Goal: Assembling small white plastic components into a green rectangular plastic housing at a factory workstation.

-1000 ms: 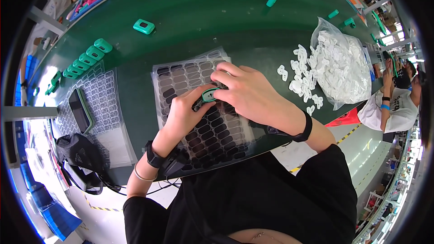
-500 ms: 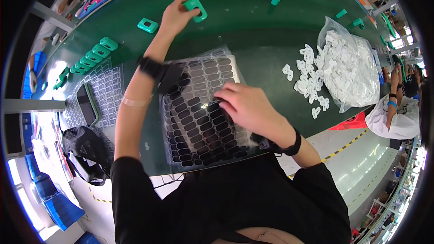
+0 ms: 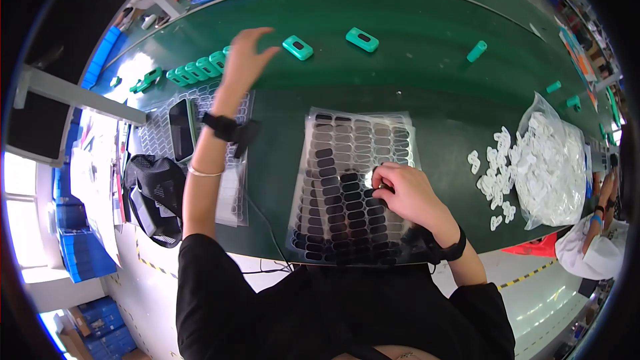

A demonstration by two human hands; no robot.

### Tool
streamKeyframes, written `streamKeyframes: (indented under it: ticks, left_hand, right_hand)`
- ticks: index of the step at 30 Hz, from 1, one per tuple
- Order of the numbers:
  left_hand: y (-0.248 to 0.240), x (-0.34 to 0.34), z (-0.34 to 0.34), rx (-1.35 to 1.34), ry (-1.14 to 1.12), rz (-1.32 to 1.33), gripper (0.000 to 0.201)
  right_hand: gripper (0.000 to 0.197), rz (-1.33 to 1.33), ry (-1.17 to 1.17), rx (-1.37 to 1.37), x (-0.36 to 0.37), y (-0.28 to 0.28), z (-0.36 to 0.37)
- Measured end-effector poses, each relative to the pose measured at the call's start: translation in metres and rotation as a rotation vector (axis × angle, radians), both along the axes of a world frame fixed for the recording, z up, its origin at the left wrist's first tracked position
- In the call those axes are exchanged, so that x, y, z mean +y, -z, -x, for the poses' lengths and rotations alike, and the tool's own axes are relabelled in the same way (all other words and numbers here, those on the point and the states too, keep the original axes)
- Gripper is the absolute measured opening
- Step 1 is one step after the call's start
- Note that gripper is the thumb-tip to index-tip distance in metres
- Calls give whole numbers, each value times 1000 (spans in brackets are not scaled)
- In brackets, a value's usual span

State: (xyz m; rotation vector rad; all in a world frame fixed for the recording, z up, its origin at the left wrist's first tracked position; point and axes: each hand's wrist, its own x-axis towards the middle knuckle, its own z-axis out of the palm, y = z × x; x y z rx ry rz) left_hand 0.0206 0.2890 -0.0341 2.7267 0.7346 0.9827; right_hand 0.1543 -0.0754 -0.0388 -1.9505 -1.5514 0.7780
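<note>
Fingers of the left hand (image 3: 245,63) stand wide and hold nothing, at upper left of centre, just above the right end of a row of cases. Right hand (image 3: 410,192), right of centre: thumb and fingertips close together over the label sheets; cannot tell whether a label sits between them.

Layout, by descending size. Green table (image 3: 440,97) spans the frame. Label sheets (image 3: 353,207), stacked in the centre, bear dark rounded labels, densest toward the lower part. Clear bag (image 3: 553,173) of white pieces at right. Black mesh item (image 3: 157,187) at lower left; above it, a phone (image 3: 181,130) lies on a patterned sheet (image 3: 152,135).

Row of green cases (image 3: 200,69), upper left, set side by side. Two separate green cases (image 3: 362,39) lie flat at upper centre, apart. Green cylinder (image 3: 477,51), upper right, tilted in view. Loose white pieces (image 3: 495,170) scatter just left of the bag.
</note>
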Motion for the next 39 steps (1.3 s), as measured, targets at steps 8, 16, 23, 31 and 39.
streamKeyframes:
  ticks: [8,16,23,31,39]
  left_hand:
    - [11,139,190,-95,-312,292,72]
    - [16,148,189,328,-208,365,73]
    - [17,148,189,312,-132,319,72]
    - [13,123,186,126,-157,312,45]
    - [-52,6,151,-31,-186,368,38]
  right_hand:
    - [15,49,-41,-18,3,-13,2]
    - [28,-550,-170,42,175,-35,11]
    - [77,-565,-350,-635,381,5,83]
    - [35,-715,-554,-608,404,21,86]
    - [24,-831,-480,-471,321,-32,47]
